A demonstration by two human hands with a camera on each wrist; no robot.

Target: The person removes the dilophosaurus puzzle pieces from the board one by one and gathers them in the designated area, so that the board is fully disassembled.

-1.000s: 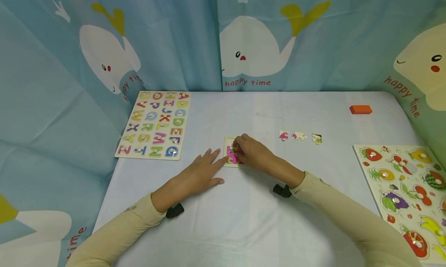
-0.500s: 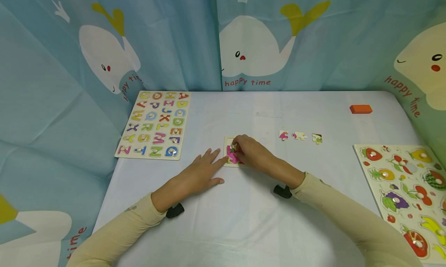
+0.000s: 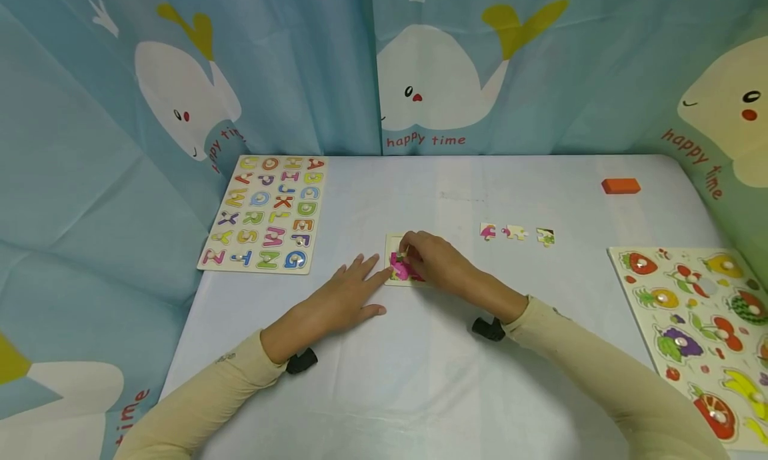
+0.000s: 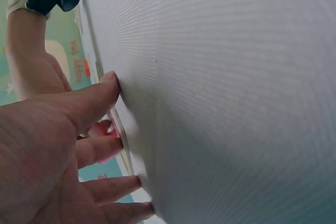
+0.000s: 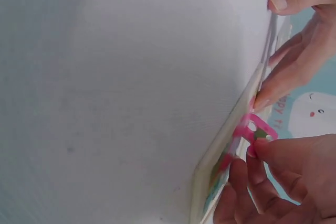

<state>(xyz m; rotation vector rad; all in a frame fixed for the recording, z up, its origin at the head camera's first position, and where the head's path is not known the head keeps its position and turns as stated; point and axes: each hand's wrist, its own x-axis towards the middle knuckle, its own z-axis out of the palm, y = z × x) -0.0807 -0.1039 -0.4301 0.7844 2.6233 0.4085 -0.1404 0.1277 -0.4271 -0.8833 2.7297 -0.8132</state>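
Observation:
A small framed puzzle board (image 3: 391, 241) with pink and green pieces lies flat between the hands in the head view. My right hand (image 3: 441, 263) is over its right part, and in the right wrist view its thumb and fingers pinch a pink-edged puzzle piece (image 5: 268, 128) tilted above the board (image 5: 202, 174). My left hand (image 3: 341, 300) lies with fingers spread, its index fingertip at the board's left edge; the left wrist view shows the hand (image 4: 68, 150) with fingertips down on the cloth. The right hand hides much of the board.
Three loose puzzle pieces (image 3: 515, 233) lie in a row to the right of the board. An alphabet board (image 3: 258, 213) lies at the left, a fruit board (image 3: 684, 307) at the right edge, and an orange block (image 3: 621, 187) at the back right. Patterned curtains surround the table.
The right hand has shifted slightly over the board, and the piece in its fingers has turned. The left hand and the loose pieces have stayed put.

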